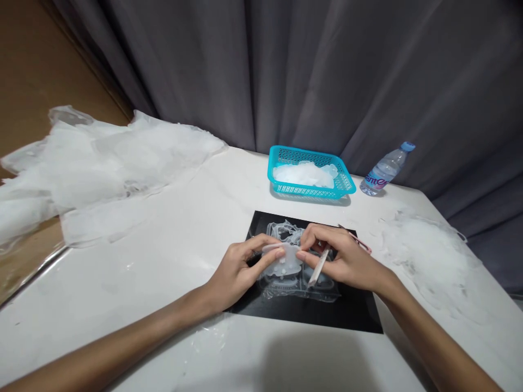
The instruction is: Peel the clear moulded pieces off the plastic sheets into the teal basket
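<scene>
Between thumb and fingers, my left hand [241, 267] pinches a thin, translucent white plastic-like piece [284, 260] with small raised dots. My right hand [337, 256] has its thumb and fingertips at the right edge of that piece. A slim, flat, pale tool [318, 269] also lies in the right hand, slanting down to the left; its exact kind is unclear. Below both hands a clear molded plastic sheet [327, 294] rests on a black mat [351, 318]. Something pink and thin [363, 244] shows behind the right hand, partly hidden.
A blue basket [312, 191] with white translucent pieces stands at the back. Right of it is a water bottle [386, 171]. One large pile of translucent sheets [106, 158] covers the far left, and a smaller pile [435, 256] lies at right. A grey curtain [286, 71] hangs behind.
</scene>
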Demonstrator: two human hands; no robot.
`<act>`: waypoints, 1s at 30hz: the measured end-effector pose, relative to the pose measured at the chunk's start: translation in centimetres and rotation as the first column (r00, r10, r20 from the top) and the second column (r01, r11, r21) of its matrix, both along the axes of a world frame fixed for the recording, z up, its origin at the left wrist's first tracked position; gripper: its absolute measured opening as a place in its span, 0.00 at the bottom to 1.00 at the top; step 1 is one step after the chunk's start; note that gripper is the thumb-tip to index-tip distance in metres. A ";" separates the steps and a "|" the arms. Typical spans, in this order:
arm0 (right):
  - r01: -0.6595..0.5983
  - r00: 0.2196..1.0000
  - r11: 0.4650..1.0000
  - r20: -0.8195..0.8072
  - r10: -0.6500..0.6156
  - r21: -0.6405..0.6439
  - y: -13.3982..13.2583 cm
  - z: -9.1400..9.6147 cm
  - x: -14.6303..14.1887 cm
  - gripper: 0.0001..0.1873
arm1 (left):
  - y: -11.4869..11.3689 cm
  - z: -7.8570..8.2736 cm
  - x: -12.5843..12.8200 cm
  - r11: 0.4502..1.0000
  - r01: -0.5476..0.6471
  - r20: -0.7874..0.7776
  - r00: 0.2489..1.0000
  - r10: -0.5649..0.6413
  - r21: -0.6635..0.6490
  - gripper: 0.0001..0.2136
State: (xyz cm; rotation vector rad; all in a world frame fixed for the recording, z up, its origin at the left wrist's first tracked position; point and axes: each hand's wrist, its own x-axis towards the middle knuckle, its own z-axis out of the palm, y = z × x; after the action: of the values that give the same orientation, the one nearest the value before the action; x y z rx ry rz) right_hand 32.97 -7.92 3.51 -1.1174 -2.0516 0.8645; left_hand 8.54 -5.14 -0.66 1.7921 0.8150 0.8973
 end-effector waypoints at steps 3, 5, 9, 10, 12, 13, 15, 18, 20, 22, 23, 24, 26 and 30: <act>-0.003 1.000 0.999 -0.020 0.002 -0.041 -0.1 0.0 0.0 0.06 | -0.1 0.2 -0.1 0.999 0.030 0.033 0.999 -0.028 -0.041 0.05; -0.003 1.000 0.998 -0.026 0.002 -0.055 -0.1 0.0 0.0 0.05 | -0.2 0.3 -0.1 0.998 0.052 0.057 0.997 -0.050 -0.044 0.05; 0.009 1.000 0.998 -0.010 -0.009 -0.067 -0.2 0.2 0.1 0.05 | -0.3 0.4 -0.1 0.998 0.055 0.076 0.996 -0.052 -0.038 0.04; 0.014 1.000 0.998 -0.002 -0.014 -0.069 -0.2 0.3 0.1 0.05 | -0.3 0.5 0.0 0.998 0.051 0.075 0.996 -0.047 -0.043 0.04; 0.022 1.000 0.997 0.012 -0.021 -0.074 -0.2 0.4 0.1 0.04 | -0.3 0.5 0.0 0.997 0.050 0.075 0.996 -0.045 -0.061 0.04; 0.023 1.000 0.997 0.018 -0.022 -0.077 -0.2 0.5 0.1 0.04 | -0.3 0.5 0.0 0.996 0.054 0.079 0.996 -0.048 -0.073 0.04; 0.020 0.999 0.996 0.028 -0.018 -0.083 -0.2 0.6 0.0 0.05 | -0.3 0.5 0.1 0.992 0.068 0.097 0.994 -0.058 -0.105 0.04; 0.014 0.999 0.996 0.042 -0.010 -0.088 -0.3 0.7 -0.1 0.06 | -0.2 0.4 0.1 0.985 0.081 0.130 0.990 -0.062 -0.151 0.04; 0.014 0.999 0.996 0.050 -0.010 -0.088 -0.4 0.7 -0.1 0.05 | -0.2 0.3 0.1 0.981 0.086 0.142 0.988 -0.062 -0.174 0.04; 0.017 0.999 0.996 0.053 -0.012 -0.085 -0.5 0.7 -0.1 0.05 | -0.2 0.2 0.1 0.977 0.093 0.153 0.986 -0.063 -0.194 0.05; 0.017 0.999 0.996 0.053 -0.013 -0.085 -0.5 0.6 -0.1 0.05 | -0.1 0.2 0.1 0.974 0.094 0.156 0.986 -0.063 -0.204 0.05; 0.018 0.999 0.996 0.053 -0.014 -0.084 -0.5 0.6 -0.1 0.05 | -0.2 0.1 0.1 0.973 0.095 0.159 0.985 -0.062 -0.210 0.05; 0.022 0.998 0.996 0.054 -0.017 -0.083 -0.4 0.6 -0.1 0.05 | -0.2 0.1 0.1 0.973 0.093 0.157 0.986 -0.060 -0.211 0.06; 0.023 0.998 0.996 0.054 -0.019 -0.087 -0.3 0.5 -0.1 0.05 | -0.1 0.0 0.2 0.974 0.092 0.141 0.988 -0.064 -0.209 0.06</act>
State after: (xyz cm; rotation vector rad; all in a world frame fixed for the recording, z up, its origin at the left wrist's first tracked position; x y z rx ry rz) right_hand 32.87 -8.24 4.02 -1.2188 -2.0583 0.9313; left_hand 8.70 -5.24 -0.69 1.5482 0.7220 0.8347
